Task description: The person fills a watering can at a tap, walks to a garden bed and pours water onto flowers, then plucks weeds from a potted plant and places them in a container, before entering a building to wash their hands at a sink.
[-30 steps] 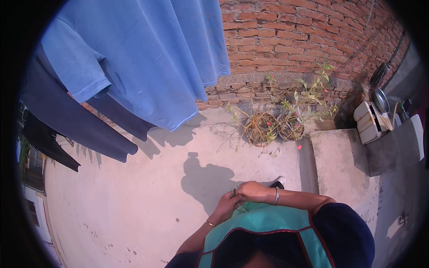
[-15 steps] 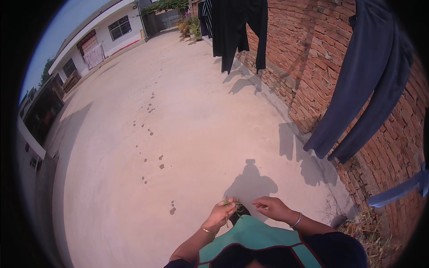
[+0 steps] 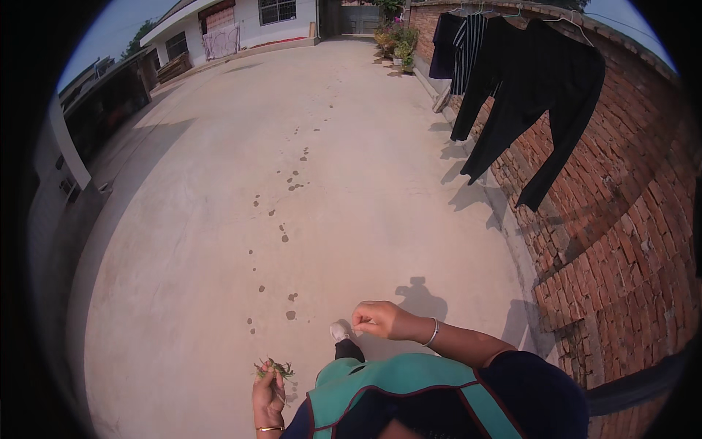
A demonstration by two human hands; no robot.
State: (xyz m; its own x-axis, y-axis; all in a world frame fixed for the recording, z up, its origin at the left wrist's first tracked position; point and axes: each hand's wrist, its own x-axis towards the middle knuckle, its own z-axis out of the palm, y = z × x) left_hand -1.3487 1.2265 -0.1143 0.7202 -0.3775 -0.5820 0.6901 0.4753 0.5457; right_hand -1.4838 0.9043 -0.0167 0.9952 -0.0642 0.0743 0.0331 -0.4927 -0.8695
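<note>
My left hand [image 3: 269, 394], with a gold bangle at the wrist, is closed on a small bunch of green plant sprigs [image 3: 275, 368] low in the view. Leafy ends stick out above the fingers. Over the front of my green apron [image 3: 409, 372], my right hand [image 3: 379, 320] is curled into a loose fist, and nothing shows in it. A silver bangle [image 3: 433, 333] circles that wrist. One white shoe [image 3: 339, 331] appears below on the concrete.
Sunlit concrete [image 3: 197, 241] stretches ahead, marked by a trail of dark wet spots [image 3: 285, 238]. Along the right runs a brick wall [image 3: 621, 271], with black trousers [image 3: 548, 80] and other clothes hanging before it. Potted plants [image 3: 398, 44] and a white building [image 3: 252, 22] stand at the far end.
My hands have moved apart: the left down and leftward with the sprigs, the right a little leftward, its fingers more curled. The view has shifted forward, so the nearer hanging trousers are gone from it.
</note>
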